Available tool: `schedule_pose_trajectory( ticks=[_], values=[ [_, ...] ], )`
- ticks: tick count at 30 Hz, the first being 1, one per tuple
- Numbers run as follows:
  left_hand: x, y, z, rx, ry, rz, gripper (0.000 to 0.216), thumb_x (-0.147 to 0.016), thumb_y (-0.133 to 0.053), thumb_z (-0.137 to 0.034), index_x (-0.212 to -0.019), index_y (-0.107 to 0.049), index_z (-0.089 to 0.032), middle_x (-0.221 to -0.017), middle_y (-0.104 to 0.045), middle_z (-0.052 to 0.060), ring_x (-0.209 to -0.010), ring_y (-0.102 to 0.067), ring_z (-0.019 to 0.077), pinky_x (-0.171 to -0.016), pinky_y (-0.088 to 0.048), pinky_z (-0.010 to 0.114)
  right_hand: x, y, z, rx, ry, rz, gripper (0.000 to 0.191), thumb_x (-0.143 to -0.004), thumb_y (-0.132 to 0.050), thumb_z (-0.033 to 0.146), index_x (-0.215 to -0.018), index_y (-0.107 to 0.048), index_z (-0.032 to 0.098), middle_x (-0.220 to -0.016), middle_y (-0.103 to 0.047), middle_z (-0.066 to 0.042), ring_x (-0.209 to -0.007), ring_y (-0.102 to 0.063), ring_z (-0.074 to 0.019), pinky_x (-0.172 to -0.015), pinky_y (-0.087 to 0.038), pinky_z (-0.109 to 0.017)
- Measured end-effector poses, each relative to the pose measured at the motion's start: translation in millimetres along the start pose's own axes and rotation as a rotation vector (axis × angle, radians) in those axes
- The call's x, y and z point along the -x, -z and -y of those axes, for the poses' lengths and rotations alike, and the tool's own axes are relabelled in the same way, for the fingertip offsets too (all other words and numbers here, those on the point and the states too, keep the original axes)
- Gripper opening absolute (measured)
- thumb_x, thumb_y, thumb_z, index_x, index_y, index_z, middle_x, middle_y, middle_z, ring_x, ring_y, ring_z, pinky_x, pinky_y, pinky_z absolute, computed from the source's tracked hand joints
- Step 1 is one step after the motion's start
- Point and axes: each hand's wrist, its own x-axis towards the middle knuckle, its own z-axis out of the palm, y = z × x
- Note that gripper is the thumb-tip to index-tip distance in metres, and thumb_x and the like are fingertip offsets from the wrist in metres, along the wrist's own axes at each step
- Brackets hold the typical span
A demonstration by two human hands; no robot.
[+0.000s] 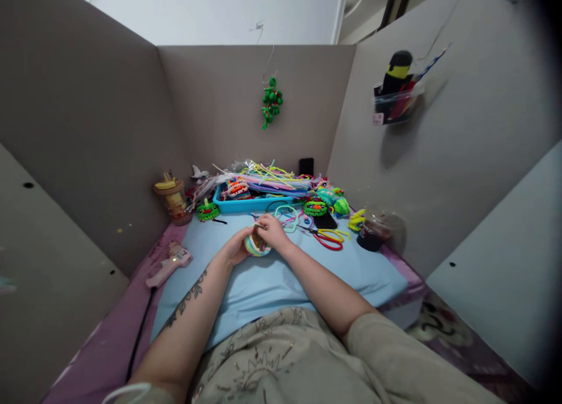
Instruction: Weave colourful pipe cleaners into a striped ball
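My left hand (236,247) and my right hand (273,229) meet over a light blue mat (281,281) in the middle of the desk. Between them sits a small multicoloured ring of wound pipe cleaners (256,246). The left hand cups it from the left, fingers curled around it. The right hand's fingers pinch at its top, where a thin strand sticks out. My tattooed left forearm and bare right forearm lie on the mat.
A blue tray (246,205) piled with coloured pipe cleaners stands behind the hands. Red-handled scissors (328,239), a dark lidded cup (373,231), a pink glue gun (169,264) with its cord, a jar (173,200) and a hanging green ornament (272,102) surround them. Cardboard walls enclose the desk.
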Motion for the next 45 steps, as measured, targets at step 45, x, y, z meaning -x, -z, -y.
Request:
schedule_pose_trajectory(
  ticks=[45],
  values=[
    [-3,7,-3,0.197,0.088,-0.05,0.047,-0.09,-0.041,-0.047,-0.118,-0.055,-0.012,-0.099,-0.069,0.014,-0.092,-0.066,0.0265,-0.089,-0.047,0.042,0,11,29,0.272,0.097,0.091,0.033,-0.075,-0.046,0.009,-0.1,-0.065,0.02,-0.1,-0.067,-0.005,-0.095,-0.058,-0.0187,-0.088,-0.044,-0.031]
  ],
)
